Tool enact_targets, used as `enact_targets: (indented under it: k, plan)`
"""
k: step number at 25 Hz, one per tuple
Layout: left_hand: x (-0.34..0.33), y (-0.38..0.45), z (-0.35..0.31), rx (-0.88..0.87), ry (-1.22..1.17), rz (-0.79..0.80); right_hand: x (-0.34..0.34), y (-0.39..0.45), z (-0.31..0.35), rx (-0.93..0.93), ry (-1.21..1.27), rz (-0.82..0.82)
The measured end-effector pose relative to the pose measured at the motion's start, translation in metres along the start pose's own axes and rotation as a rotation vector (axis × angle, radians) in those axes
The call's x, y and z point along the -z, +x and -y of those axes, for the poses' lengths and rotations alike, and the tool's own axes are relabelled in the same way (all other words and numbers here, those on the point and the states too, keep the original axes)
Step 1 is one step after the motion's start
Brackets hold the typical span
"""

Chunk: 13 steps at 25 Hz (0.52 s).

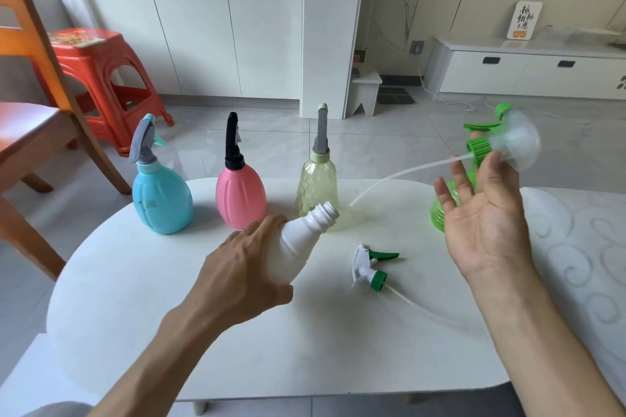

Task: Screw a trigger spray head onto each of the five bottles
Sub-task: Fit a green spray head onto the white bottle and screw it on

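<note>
My left hand (244, 274) grips the white bottle (301, 237) by its body, tilted above the table with its bare threaded neck pointing up and right. My right hand (484, 223) is raised palm toward me and pinches a clear spray head with a green collar (508, 142) between thumb and fingertips; its dip tube trails down to the left. The green bottle (437, 213) stands partly hidden behind that hand. A white and green spray head (369, 267) lies loose on the table. The blue bottle (161, 196), pink bottle (240, 196) and yellow bottle (316, 189) stand in a row with heads on.
The white oval table (203, 332) carries everything. A wooden chair (30, 132) and a red plastic stool (101, 78) stand at the left. A patterned white cushion (582, 247) borders the table on the right.
</note>
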State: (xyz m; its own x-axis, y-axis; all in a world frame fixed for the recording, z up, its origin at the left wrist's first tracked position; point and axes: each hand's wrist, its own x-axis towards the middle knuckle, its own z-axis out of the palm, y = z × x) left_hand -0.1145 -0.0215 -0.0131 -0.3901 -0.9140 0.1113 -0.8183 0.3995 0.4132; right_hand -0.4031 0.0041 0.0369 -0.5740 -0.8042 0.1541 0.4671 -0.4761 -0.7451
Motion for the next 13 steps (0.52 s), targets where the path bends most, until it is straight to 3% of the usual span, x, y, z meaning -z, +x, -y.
enact_targets:
  k: [13]
  plan:
    - [0.001, -0.002, -0.008, -0.037, -0.087, -0.023, -0.018, -0.032, -0.050, -0.180, -0.090, 0.119]
